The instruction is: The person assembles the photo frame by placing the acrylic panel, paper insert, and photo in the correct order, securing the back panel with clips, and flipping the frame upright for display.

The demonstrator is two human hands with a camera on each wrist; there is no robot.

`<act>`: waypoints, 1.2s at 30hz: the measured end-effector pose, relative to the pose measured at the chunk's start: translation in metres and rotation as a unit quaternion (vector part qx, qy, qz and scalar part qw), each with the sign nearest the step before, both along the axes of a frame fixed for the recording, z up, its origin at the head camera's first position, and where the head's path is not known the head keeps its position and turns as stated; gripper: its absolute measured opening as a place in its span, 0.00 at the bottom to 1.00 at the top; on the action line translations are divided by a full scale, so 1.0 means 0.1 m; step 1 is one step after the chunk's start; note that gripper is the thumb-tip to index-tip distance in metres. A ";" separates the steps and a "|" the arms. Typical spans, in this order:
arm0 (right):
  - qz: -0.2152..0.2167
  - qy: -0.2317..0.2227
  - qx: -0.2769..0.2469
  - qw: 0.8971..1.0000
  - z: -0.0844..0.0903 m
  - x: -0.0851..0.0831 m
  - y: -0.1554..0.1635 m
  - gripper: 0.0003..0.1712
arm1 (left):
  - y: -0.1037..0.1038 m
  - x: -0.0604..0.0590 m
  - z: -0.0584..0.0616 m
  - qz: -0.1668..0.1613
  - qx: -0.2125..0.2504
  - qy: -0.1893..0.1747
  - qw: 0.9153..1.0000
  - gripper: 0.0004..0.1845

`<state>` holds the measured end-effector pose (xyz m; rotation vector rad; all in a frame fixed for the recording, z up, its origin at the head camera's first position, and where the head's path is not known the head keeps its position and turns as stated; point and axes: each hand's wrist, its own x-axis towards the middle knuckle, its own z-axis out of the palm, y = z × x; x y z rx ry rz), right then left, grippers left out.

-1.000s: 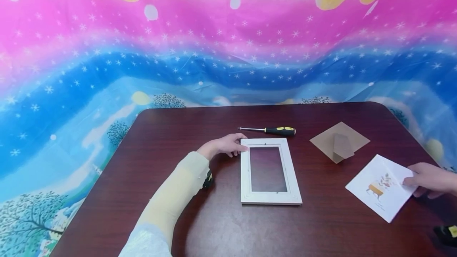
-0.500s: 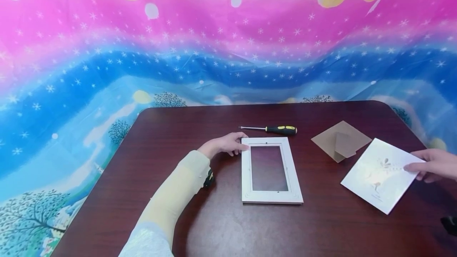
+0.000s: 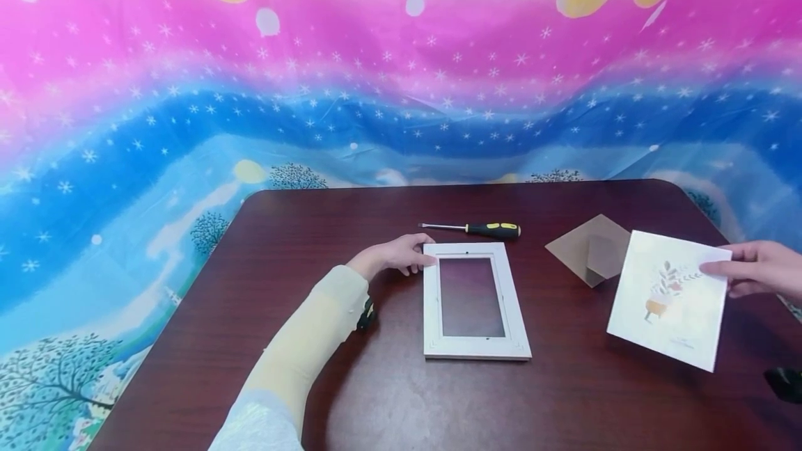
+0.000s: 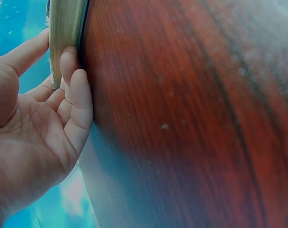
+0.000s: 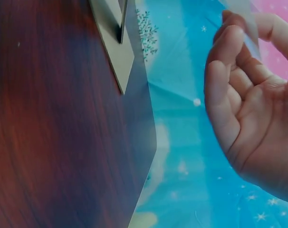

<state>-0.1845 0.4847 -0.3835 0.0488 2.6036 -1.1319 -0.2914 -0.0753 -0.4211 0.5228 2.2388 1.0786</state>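
Observation:
A white picture frame (image 3: 432,312) lies on the dark wooden table with its rectangular opening facing up. My left hand (image 3: 404,253) grips its far left corner. In the left wrist view, the thumb and curled fingers close around the frame's edge (image 4: 65,42). Above the table's right side, my right hand (image 3: 761,270) pinches a white card (image 3: 639,284) printed with a plant in an orange pot on legs. The card is tilted, and its left edge overlaps the brown backing board (image 3: 573,248) in the head view. Only a thin sliver of the card (image 5: 251,31) shows in the right wrist view.
Behind the frame lies a screwdriver (image 3: 495,230) with a black and yellow handle, its blade pointing left. The backing board's stand leg (image 5: 123,21) sticks up from it. A colourful printed cloth (image 3: 401,110) hangs behind the table (image 3: 301,221).
My right hand has raised the card and turned it more upright, away from lying tilted near the tabletop. The left hand and the frame have stayed in place.

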 end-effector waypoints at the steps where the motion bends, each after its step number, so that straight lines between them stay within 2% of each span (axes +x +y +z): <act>1: -0.007 0.004 -0.009 1.000 0.08 0.02 -0.09 0.14 | 0.00 0.00 0.00 0.000 0.000 0.000 1.000 0.20; 2: -0.009 0.009 -0.021 1.000 0.15 0.05 -0.19 0.16 | 0.00 0.00 0.00 0.000 -0.002 0.001 1.000 0.20; 6: -0.011 0.017 -0.051 0.998 0.32 0.07 -0.43 0.09 | 0.00 0.00 0.01 0.003 -0.002 -0.002 1.000 0.20; 12: 0.015 0.030 -0.109 0.994 0.40 0.00 -0.57 0.17 | 0.00 0.02 0.02 0.005 -0.002 -0.005 1.000 0.20; 16: 0.018 0.031 -0.141 0.989 0.45 -0.08 -0.68 0.18 | 0.00 0.02 0.03 0.005 -0.004 -0.003 1.000 0.20; 22: 0.006 0.028 -0.145 0.989 0.55 -0.18 -0.89 0.16 | 0.00 0.01 0.02 0.003 -0.002 -0.005 1.000 0.20; 36: 0.019 0.025 -0.168 0.985 0.63 -0.33 -1.22 0.16 | 0.01 0.02 0.05 0.004 -0.010 -0.004 1.000 0.21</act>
